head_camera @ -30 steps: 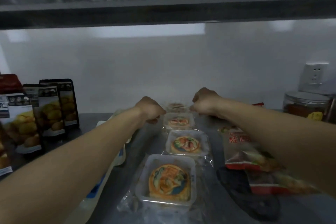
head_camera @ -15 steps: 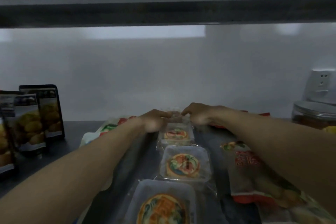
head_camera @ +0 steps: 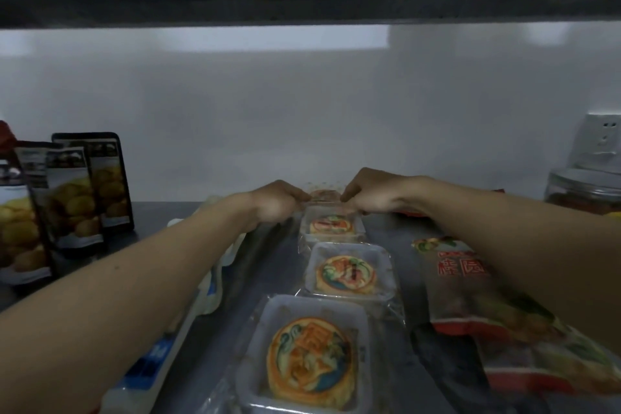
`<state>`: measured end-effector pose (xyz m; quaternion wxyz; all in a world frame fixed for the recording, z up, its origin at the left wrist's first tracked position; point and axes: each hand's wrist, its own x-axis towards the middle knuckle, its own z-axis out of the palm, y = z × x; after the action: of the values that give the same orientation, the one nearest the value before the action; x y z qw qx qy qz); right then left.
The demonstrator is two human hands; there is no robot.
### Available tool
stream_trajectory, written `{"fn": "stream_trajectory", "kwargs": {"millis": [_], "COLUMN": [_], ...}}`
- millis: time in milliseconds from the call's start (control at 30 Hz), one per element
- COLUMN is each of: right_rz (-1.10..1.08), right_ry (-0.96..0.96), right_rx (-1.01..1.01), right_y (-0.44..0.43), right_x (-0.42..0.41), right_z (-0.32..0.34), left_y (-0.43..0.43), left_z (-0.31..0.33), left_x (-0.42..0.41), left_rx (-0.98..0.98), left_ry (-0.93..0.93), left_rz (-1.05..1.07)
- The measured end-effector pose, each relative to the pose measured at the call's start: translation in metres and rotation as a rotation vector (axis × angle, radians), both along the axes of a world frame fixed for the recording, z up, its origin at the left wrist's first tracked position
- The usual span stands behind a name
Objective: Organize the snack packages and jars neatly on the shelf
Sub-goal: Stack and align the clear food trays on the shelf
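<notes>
A row of clear-wrapped mooncake trays runs front to back down the middle of the dark shelf (head_camera: 268, 279): a near one (head_camera: 312, 360), a middle one (head_camera: 347, 272), a further one (head_camera: 331, 224) and the rearmost one (head_camera: 324, 194), mostly hidden. My left hand (head_camera: 277, 202) and my right hand (head_camera: 371, 193) meet at the back of the row, fingers pinching the rearmost tray's wrapper from either side.
Dark standing pouches with yellow snacks (head_camera: 72, 198) line the left. A white-and-blue packet (head_camera: 161, 346) lies under my left arm. Red-edged snack bags (head_camera: 470, 282) lie on the right. A lidded jar (head_camera: 584, 191) stands at the far right below a wall socket (head_camera: 601, 141).
My hands have come together from fists apart to pinching the rearmost tray's wrapper. The view has shifted, so the row appears closer and lower.
</notes>
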<state>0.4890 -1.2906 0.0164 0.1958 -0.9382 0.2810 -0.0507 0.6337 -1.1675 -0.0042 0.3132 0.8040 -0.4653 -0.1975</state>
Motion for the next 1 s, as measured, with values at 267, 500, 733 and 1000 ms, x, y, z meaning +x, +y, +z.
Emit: {"fn": "stream_trajectory", "kwargs": {"millis": [267,500,733,1000], "right_rz": [0.007,-0.004,-0.115,-0.259], "right_ry": [0.013,0.036,-0.09,-0.508], "right_rx": [-0.037,-0.05,-0.026,0.416], "right_y": [0.009,0.014,0.032,0.096], "right_x": [-0.01,-0.015,-0.032,-0.055], "right_z": [0.002,0.003,0.016,0.013], "left_y": [0.004,0.007,0.031,0.079], "left_z": [-0.006,-0.006,0.007,0.008], "left_x": [-0.009,-0.011,-0.026,-0.063], "left_rx": [-0.055,-0.035,-0.204,-0.29], "left_ry": [0.051,0.023,0.002,0.112], "left_rz": [-0.011,-0.005,0.067,0.146]}}
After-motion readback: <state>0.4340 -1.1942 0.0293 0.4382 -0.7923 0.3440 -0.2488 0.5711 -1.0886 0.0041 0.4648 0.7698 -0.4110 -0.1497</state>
